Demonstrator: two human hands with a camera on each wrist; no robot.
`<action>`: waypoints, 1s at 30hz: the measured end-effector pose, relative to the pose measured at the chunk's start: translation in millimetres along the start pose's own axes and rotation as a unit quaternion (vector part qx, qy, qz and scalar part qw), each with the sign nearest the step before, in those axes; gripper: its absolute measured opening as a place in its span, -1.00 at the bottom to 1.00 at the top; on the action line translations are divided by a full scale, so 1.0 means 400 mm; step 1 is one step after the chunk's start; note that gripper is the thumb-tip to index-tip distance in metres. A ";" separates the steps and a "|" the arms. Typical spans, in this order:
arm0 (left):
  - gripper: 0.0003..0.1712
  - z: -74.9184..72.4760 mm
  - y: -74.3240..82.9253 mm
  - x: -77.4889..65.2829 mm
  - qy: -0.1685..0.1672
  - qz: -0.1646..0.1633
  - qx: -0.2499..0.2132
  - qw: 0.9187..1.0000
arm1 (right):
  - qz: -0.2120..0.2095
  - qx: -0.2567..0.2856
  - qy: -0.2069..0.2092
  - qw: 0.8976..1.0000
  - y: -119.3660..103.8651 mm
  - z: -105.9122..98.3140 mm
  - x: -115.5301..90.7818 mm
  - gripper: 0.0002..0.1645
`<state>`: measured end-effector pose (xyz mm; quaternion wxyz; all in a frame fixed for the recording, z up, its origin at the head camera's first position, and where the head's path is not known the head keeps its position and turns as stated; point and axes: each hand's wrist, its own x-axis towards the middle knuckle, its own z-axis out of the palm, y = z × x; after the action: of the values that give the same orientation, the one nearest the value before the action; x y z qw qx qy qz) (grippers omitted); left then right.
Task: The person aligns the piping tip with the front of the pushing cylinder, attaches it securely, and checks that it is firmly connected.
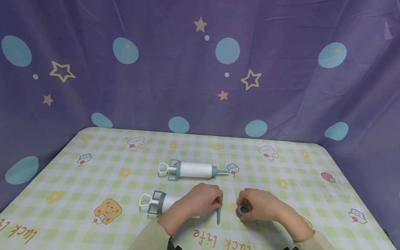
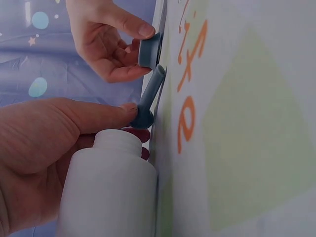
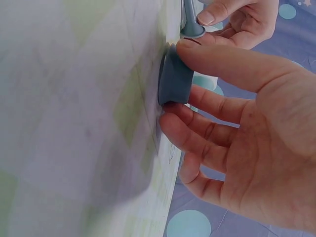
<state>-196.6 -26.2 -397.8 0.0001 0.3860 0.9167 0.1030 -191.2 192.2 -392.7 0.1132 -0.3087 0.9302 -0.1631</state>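
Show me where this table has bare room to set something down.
Bare tablecloth lies right of the right hand, left of the grey-trimmed syringe, and between the teal-trimmed syringe and the curtain. Crowded: the near middle, where the left hand, nozzle and ring sit close together.

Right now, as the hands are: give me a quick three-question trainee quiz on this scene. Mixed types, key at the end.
1. Multiple choice. What does the left hand pinch?
A) a spoon
B) a nozzle
C) a brush

2. True or false. The right hand is empty.

3. Short answer. Two white barrels lie on the patterned table, a nearer barrel and a farther barrel. Which one has a tip fitted?

Key
1. B.
2. False: it holds a gray-blue ring.
3. The farther one, with a teal tip; the nearer one's neck is bare.
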 end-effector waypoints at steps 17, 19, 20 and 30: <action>-0.95 -0.005 -0.007 0.003 0.004 -0.011 -0.016 1.000 | -0.024 0.005 0.014 1.000 -0.012 0.001 0.023 -0.76; -0.95 -0.009 -0.009 0.002 0.008 -0.012 -0.013 1.000 | -0.029 0.006 0.017 0.999 -0.015 0.000 0.027 -0.76; -0.95 -0.012 -0.009 0.001 0.011 -0.013 -0.012 1.000 | -0.031 0.007 0.018 0.999 -0.017 -0.001 0.029 -0.77; -0.93 -0.036 -0.032 -0.003 0.022 -0.043 -0.054 0.997 | -0.026 0.033 0.033 0.999 -0.021 0.000 0.048 -0.76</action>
<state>-206.1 -38.4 -386.1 0.0047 0.3435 0.9253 0.1607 -201.6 174.2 -391.9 0.0878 -0.3235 0.9192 -0.2065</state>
